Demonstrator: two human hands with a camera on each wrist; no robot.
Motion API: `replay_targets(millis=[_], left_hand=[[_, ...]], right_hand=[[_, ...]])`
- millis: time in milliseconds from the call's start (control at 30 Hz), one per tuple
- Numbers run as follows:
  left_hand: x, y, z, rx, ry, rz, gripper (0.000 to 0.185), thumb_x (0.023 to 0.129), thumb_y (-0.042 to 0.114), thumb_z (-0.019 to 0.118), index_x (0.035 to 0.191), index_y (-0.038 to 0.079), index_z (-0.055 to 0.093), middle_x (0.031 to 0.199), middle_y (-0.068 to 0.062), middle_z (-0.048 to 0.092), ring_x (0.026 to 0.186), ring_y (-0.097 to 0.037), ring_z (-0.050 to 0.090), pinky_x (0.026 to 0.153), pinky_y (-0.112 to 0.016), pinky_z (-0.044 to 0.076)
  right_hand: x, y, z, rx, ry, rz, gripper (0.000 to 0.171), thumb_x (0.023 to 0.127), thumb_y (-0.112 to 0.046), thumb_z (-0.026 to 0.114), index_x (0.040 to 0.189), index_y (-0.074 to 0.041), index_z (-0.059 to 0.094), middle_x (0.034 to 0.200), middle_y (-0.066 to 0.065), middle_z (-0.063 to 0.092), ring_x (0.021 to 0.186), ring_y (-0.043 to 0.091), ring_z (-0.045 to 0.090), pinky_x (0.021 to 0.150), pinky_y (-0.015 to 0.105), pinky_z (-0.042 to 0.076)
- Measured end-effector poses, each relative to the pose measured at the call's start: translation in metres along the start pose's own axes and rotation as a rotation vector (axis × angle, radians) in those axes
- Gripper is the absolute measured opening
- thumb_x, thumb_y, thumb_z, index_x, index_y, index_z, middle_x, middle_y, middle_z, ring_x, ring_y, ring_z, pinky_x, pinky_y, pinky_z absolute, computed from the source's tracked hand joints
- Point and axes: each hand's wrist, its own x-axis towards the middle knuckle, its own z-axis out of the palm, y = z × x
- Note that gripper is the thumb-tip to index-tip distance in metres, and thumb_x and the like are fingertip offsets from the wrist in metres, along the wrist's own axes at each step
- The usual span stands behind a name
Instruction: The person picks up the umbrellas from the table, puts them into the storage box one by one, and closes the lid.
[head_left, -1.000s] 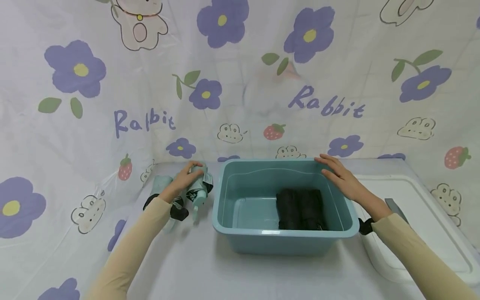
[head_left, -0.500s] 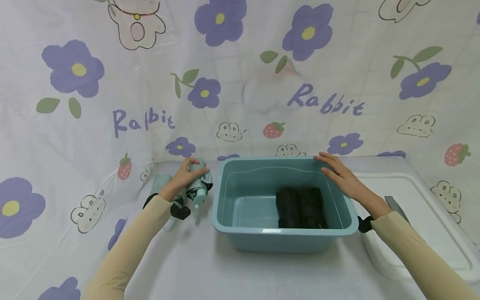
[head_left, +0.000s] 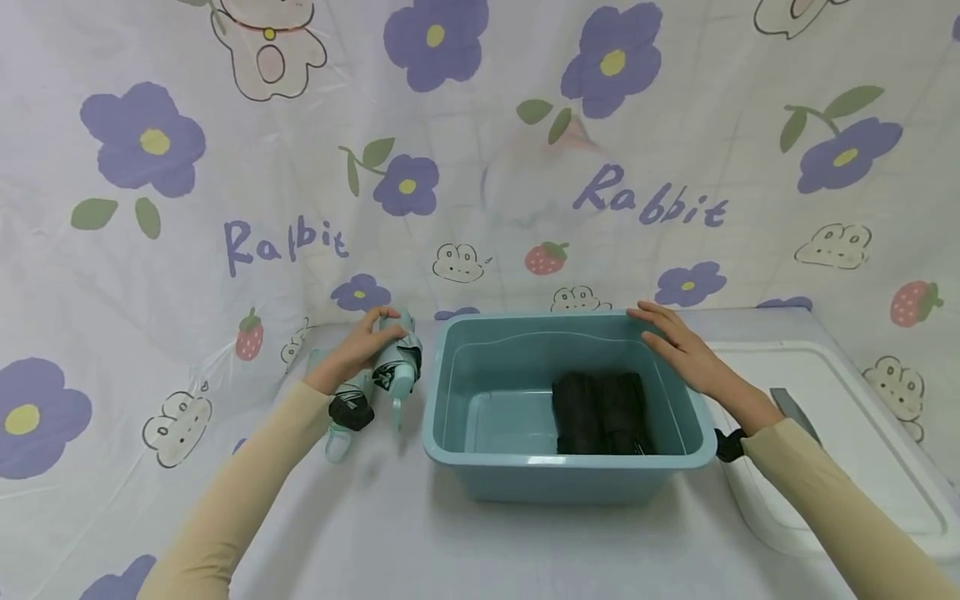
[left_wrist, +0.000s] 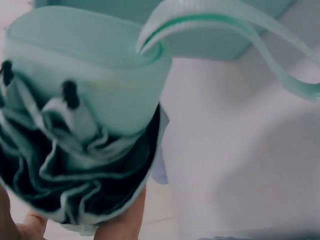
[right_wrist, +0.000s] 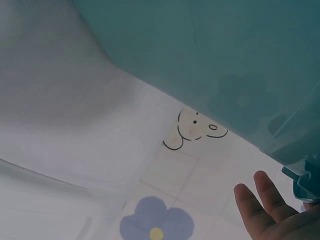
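A flowered sheet (head_left: 180, 275) drapes wall and tabletop (head_left: 420, 533). The left hand (head_left: 358, 348) grips a folded mint umbrella (head_left: 395, 367), which looks light, its fabric soft and slippery over a stiff core; mid-body seems the surest hold. Just right of it stands a teal basin (head_left: 450, 433) holding a black bundle (head_left: 600, 412); the right hand (head_left: 678, 350) rests flat on its rim.

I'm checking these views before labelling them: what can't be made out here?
- Left wrist view: the mint folded umbrella fills the blurred frame, hiding most of the left hand.
- Head view: the dark bundle in the teal tub is too dark to identify.
- Right wrist view: only fingertips of the right hand show; the frame edge cuts off the rest.
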Motion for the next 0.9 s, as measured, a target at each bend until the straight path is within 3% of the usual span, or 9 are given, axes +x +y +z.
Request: replay_targets(millis=[167,367,500,667,900], left_hand=[[-0.012,0.021,0.001,-0.035,-0.041,-0.021,0.049,0.093,0.025,0.055,0.132,0.014,0.029,0.145,-0.017,0.016,0.113,-0.037,0.041,0.086,-0.05,0.043],[-0.028,0.048,0.003,-0.057,-0.066,-0.019,0.051,0.094,0.024,0.051,0.136,0.012,0.026,0.137,-0.021,0.026,0.098,-0.028,0.049,0.073,-0.038,0.048],[-0.025,0.051,0.001,-0.043,-0.07,-0.003,0.047,0.095,0.029,0.051,0.134,0.016,0.029,0.13,-0.019,0.034,0.085,-0.022,0.054,0.067,-0.035,0.05],[-0.016,0.049,0.0,-0.02,-0.066,0.018,0.044,0.092,0.036,0.055,0.13,0.024,0.035,0.132,-0.013,0.035,0.089,-0.025,0.057,0.07,-0.039,0.051],[-0.028,0.073,0.009,0.005,-0.12,0.004,0.045,0.092,0.036,0.056,0.13,0.025,0.034,0.127,-0.015,0.04,0.085,-0.027,0.059,0.072,-0.041,0.05]], right_hand=[[0.0,0.0,0.0,-0.003,0.004,-0.006,0.045,0.101,-0.022,0.038,0.143,-0.006,0.032,0.151,0.02,0.016,0.137,0.045,0.013,0.1,0.069,0.015],[0.0,0.001,0.0,0.001,0.008,-0.016,0.045,0.101,-0.022,0.038,0.143,-0.005,0.032,0.151,0.021,0.016,0.137,0.045,0.013,0.099,0.069,0.015],[0.001,-0.001,-0.001,-0.001,0.011,-0.021,0.045,0.101,-0.021,0.038,0.142,-0.004,0.033,0.151,0.021,0.016,0.136,0.045,0.014,0.099,0.069,0.015],[0.0,-0.003,-0.001,-0.009,0.015,-0.022,0.045,0.101,-0.021,0.039,0.142,-0.004,0.033,0.15,0.021,0.017,0.136,0.045,0.015,0.099,0.069,0.016],[0.0,-0.003,-0.001,-0.009,0.01,-0.015,0.045,0.101,-0.021,0.038,0.142,-0.004,0.033,0.151,0.02,0.016,0.137,0.045,0.014,0.1,0.069,0.015]])
